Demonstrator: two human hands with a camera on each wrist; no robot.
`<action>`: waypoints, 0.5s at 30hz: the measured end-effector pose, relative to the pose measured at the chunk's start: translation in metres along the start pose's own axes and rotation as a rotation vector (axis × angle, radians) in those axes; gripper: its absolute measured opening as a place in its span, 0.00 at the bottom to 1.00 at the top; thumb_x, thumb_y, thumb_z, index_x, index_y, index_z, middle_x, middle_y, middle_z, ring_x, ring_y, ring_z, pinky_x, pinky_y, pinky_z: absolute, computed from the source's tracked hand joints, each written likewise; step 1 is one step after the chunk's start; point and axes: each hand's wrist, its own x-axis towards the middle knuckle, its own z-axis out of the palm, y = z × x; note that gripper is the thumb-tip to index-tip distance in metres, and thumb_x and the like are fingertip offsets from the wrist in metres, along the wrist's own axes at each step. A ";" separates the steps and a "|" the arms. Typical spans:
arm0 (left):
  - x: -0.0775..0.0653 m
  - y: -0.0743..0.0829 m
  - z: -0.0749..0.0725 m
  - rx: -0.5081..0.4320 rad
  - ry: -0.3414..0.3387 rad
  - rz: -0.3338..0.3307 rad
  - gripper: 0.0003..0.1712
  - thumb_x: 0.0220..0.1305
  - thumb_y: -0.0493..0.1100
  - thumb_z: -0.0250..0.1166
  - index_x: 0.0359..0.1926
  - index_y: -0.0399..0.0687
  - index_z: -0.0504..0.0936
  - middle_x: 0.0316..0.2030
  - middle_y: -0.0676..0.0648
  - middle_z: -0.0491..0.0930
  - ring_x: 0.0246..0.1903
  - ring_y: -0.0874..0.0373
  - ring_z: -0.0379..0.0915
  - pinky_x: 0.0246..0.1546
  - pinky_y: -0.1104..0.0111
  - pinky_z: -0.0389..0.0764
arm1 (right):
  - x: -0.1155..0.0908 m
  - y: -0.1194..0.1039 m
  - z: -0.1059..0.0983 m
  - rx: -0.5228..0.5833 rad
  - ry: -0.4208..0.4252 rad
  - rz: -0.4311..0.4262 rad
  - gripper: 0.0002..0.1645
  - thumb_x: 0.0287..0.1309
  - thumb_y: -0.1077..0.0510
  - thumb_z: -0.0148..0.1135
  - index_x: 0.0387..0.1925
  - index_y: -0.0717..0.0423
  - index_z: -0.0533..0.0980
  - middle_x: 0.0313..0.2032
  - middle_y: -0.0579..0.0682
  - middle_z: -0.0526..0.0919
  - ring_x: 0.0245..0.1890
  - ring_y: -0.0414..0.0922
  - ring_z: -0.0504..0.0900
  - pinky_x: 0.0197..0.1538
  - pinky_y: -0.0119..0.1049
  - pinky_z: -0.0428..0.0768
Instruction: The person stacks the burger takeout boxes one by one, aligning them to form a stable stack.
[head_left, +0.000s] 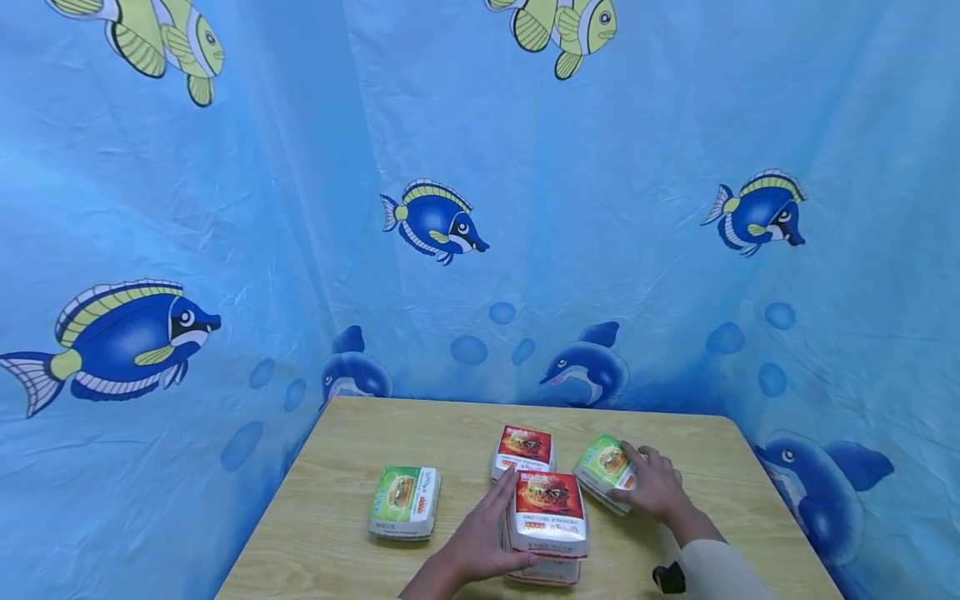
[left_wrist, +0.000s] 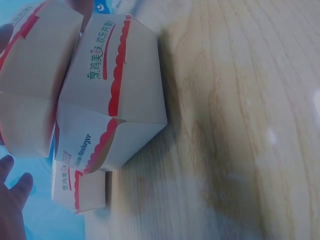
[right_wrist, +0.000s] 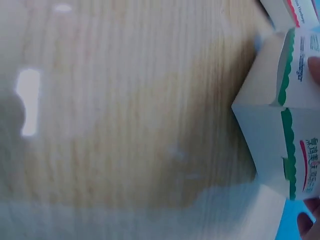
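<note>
A red burger box (head_left: 550, 504) sits on top of another burger box (head_left: 550, 572) near the front of the table. My left hand (head_left: 480, 533) lies along the left side of this stack, its fingers stretched forward and its thumb across the near side. In the left wrist view, fingertips (left_wrist: 20, 190) show beside the upper box (left_wrist: 30, 80), which rests over the lower box (left_wrist: 110, 75). To the right, my right hand (head_left: 656, 483) grips a green burger box (head_left: 606, 467) set at an angle, thumb on the near side and fingers over the far side.
Another red burger box (head_left: 525, 450) stands just behind the stack. Farther left is a green burger box (head_left: 405, 502). The wooden table (head_left: 322, 500) ends against a blue sea-print curtain (head_left: 465, 333) at the back and sides. A small black object (head_left: 669, 578) is beside my right sleeve.
</note>
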 end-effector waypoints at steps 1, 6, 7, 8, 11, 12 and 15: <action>0.000 0.000 0.000 0.004 0.002 0.003 0.67 0.48 0.73 0.69 0.78 0.56 0.41 0.76 0.51 0.43 0.72 0.49 0.47 0.62 0.48 0.65 | -0.003 0.000 0.001 0.000 0.013 0.011 0.68 0.35 0.24 0.70 0.72 0.56 0.59 0.62 0.70 0.61 0.57 0.72 0.62 0.51 0.68 0.65; 0.001 0.001 -0.002 0.020 0.005 0.000 0.68 0.47 0.72 0.69 0.78 0.58 0.39 0.76 0.50 0.44 0.72 0.50 0.46 0.63 0.48 0.64 | -0.012 -0.006 0.005 0.009 0.055 0.067 0.72 0.37 0.20 0.65 0.72 0.60 0.54 0.61 0.72 0.59 0.58 0.72 0.60 0.51 0.69 0.62; 0.001 0.001 -0.002 0.016 0.004 -0.001 0.68 0.47 0.73 0.69 0.78 0.58 0.39 0.76 0.50 0.44 0.72 0.50 0.46 0.63 0.48 0.64 | -0.014 -0.007 0.005 0.013 0.059 0.081 0.72 0.37 0.19 0.64 0.72 0.61 0.53 0.61 0.72 0.59 0.58 0.72 0.59 0.51 0.70 0.61; 0.001 0.001 -0.002 0.010 -0.001 -0.005 0.68 0.47 0.74 0.68 0.78 0.59 0.38 0.76 0.51 0.43 0.72 0.50 0.46 0.63 0.48 0.64 | -0.015 -0.008 0.006 0.014 0.062 0.096 0.73 0.37 0.19 0.64 0.73 0.61 0.52 0.61 0.72 0.58 0.58 0.72 0.59 0.51 0.70 0.61; 0.002 0.002 0.000 -0.008 -0.010 -0.016 0.68 0.47 0.76 0.66 0.78 0.60 0.38 0.76 0.51 0.43 0.72 0.50 0.46 0.63 0.48 0.64 | -0.020 -0.008 0.007 0.016 0.061 0.134 0.73 0.39 0.18 0.62 0.73 0.62 0.51 0.61 0.73 0.58 0.59 0.72 0.58 0.53 0.70 0.60; 0.002 0.002 0.001 -0.014 -0.011 -0.018 0.68 0.47 0.77 0.66 0.78 0.60 0.38 0.76 0.51 0.43 0.72 0.50 0.46 0.63 0.47 0.63 | -0.022 -0.007 0.007 0.015 0.058 0.142 0.73 0.40 0.18 0.60 0.73 0.62 0.50 0.61 0.73 0.58 0.59 0.73 0.58 0.53 0.70 0.60; 0.000 0.003 0.004 -0.017 -0.014 -0.028 0.68 0.46 0.77 0.65 0.78 0.60 0.38 0.76 0.52 0.43 0.72 0.50 0.46 0.63 0.47 0.63 | -0.029 -0.005 0.010 0.009 0.035 0.163 0.71 0.44 0.16 0.53 0.73 0.63 0.50 0.61 0.75 0.58 0.58 0.73 0.59 0.53 0.69 0.60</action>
